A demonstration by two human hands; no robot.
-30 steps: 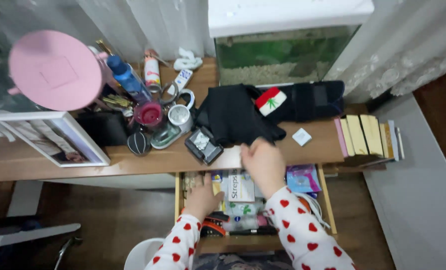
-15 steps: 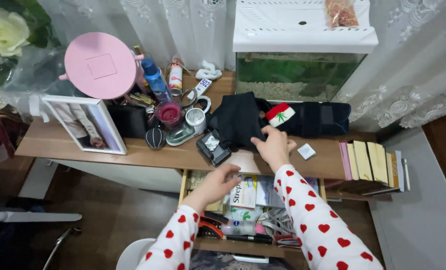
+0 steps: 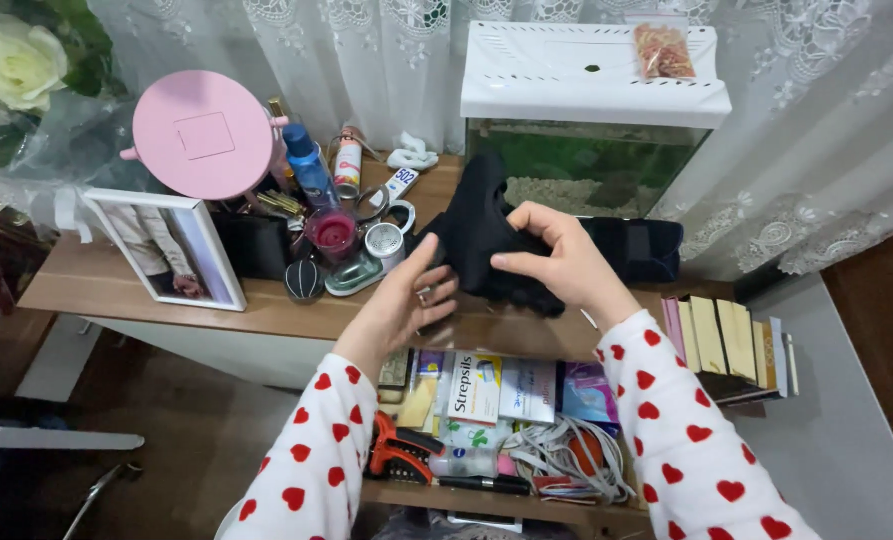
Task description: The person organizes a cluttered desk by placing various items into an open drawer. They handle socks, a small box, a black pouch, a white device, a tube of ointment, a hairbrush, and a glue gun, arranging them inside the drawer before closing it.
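Note:
Both my hands hold a black fabric item (image 3: pixel 478 235) lifted above the wooden desk (image 3: pixel 266 315). My right hand (image 3: pixel 556 255) grips its right side, thumb in front. My left hand (image 3: pixel 406 300) presses against its lower left edge, fingers up. Below my hands the desk drawer (image 3: pixel 506 498) stands open, filled with medicine boxes (image 3: pixel 476 388), a white cable (image 3: pixel 566 450), an orange and black tool (image 3: pixel 396 452) and a pen. Another black padded piece (image 3: pixel 641 245) lies on the desk behind my right hand.
A pink round mirror (image 3: pixel 203 135), a framed photo (image 3: pixel 166 250), bottles and small jars crowd the desk's left. An aquarium (image 3: pixel 586 150) with a white lid stands at the back. Books (image 3: pixel 731 340) sit on a shelf at right. White flowers (image 3: pixel 11 65) are far left.
My left hand rose out of the drawer and joined my right hand on the black fabric, which is now lifted off the desk. The small black device and red-white cap are hidden.

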